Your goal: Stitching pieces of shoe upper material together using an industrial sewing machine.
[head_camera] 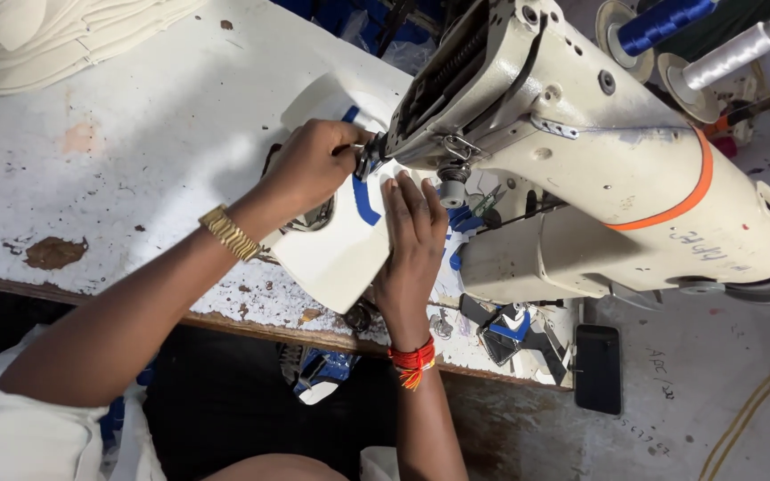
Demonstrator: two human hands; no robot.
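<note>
Nearest, the right hand, a red thread band at its wrist, lies flat with fingers together on a white fabric piece bearing a blue stripe. Beyond, the left hand, wearing a gold watch, is pinched at the needle area of a cream sewing machine. Farther off, worn white table and folded cloth stack.
</note>
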